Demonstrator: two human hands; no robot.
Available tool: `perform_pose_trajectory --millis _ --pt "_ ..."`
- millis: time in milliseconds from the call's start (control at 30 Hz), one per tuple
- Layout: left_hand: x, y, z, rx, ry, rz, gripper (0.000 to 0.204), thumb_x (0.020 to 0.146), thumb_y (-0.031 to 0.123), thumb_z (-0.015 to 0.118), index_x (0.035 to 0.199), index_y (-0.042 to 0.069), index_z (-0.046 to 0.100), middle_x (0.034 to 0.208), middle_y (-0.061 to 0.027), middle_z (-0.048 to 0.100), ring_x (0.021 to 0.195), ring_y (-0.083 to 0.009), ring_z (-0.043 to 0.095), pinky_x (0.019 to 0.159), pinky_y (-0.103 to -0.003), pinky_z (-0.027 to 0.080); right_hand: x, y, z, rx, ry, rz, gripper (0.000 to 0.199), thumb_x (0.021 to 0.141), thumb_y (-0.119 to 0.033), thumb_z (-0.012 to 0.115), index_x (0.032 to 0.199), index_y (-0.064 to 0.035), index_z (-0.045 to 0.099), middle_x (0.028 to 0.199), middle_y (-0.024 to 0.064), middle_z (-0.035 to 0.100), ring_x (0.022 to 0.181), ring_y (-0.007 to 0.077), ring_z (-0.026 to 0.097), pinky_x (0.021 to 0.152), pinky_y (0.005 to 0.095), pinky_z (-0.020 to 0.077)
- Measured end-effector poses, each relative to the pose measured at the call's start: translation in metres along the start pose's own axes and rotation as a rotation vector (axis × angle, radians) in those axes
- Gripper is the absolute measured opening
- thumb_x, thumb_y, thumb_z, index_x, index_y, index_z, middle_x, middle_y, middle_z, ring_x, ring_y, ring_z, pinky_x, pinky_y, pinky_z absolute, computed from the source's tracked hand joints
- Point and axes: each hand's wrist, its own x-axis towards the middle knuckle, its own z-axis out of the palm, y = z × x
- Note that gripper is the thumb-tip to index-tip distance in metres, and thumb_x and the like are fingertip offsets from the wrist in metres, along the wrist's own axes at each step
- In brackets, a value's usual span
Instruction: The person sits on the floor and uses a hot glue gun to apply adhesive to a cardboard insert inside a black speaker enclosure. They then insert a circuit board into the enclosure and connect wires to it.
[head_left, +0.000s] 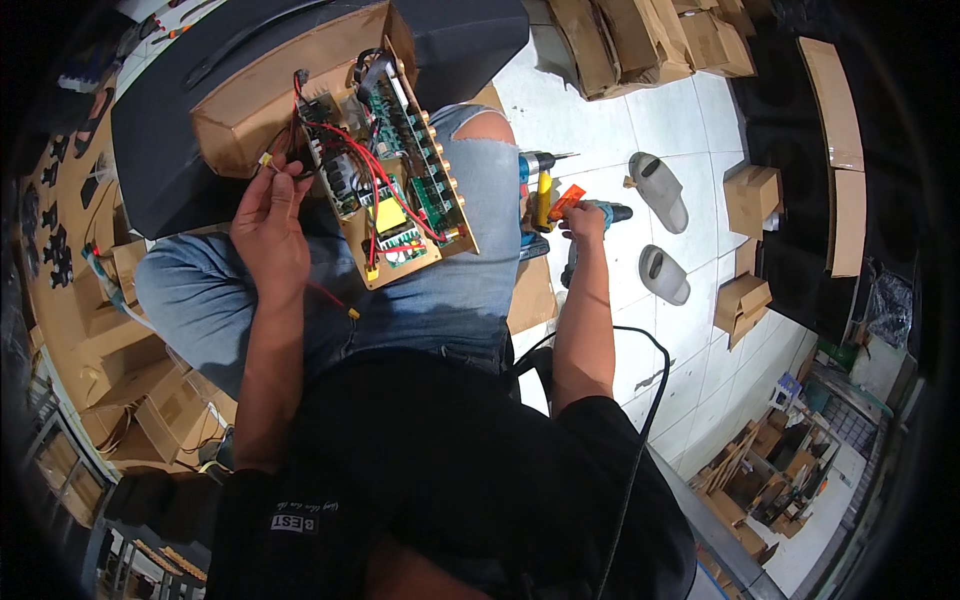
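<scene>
My left hand [270,225] is raised beside an amplifier-like chassis, its thumb and fingertips pinching a thin wire that ends in a small yellow connector [265,159]. The open gold-coloured chassis [430,267] rests on my lap, with green circuit boards, red wires and a row of gold knobs along one side. Off to the right, my right hand [583,222] is closed on a flat orange piece [567,202], too small to identify. Close to that hand are a yellow-handled tool [543,202] and a teal power drill [540,161]. Another teal tool [618,212] is partly hidden behind the hand.
A black padded surface [160,150] lies under the chassis's far side. Grey slippers [660,192] sit on the white tiled floor [700,130]. Cardboard boxes [640,45] stand at the back. A black cable [655,400] runs past my right arm.
</scene>
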Motion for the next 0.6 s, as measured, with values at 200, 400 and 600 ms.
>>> perform_pose_trajectory --millis 200,400,600 --pt "-0.001 0.001 0.003 -0.014 -0.009 -0.015 0.026 0.101 0.003 0.064 0.126 -0.004 0.064 0.126 -0.0137 0.067 0.115 -0.0236 0.067 0.098 -0.04 0.059 0.017 0.01 -0.002 -0.196 0.109 0.005 0.031 0.084 -0.016 0.066 0.103 0.0082 0.073 0.073 0.0161 0.073 0.063 0.0207 0.073 0.051 0.0324 0.0572" --pt "-0.003 -0.005 0.009 -0.094 -0.025 -0.027 0.023 0.101 0.004 0.065 0.123 -0.003 0.065 0.124 -0.015 0.068 0.112 -0.024 0.068 0.097 -0.04 0.059 0.035 0.012 -0.012 -0.734 0.366 -0.194 0.028 0.084 -0.029 0.07 0.096 -0.0057 0.08 0.084 0.0178 0.077 0.075 0.0324 0.076 0.078 0.0387 0.0593" --pt "-0.002 0.002 0.011 -0.031 -0.047 -0.001 0.019 0.102 0.006 0.063 0.118 -0.004 0.066 0.12 -0.0159 0.07 0.099 -0.0218 0.071 0.095 -0.037 0.058 -0.134 -0.179 0.033 0.355 -0.039 -0.72 0.021 0.097 -0.009 0.071 0.114 0.0032 0.072 0.096 0.0054 0.073 0.083 0.0105 0.066 0.075 0.0243 0.0526"
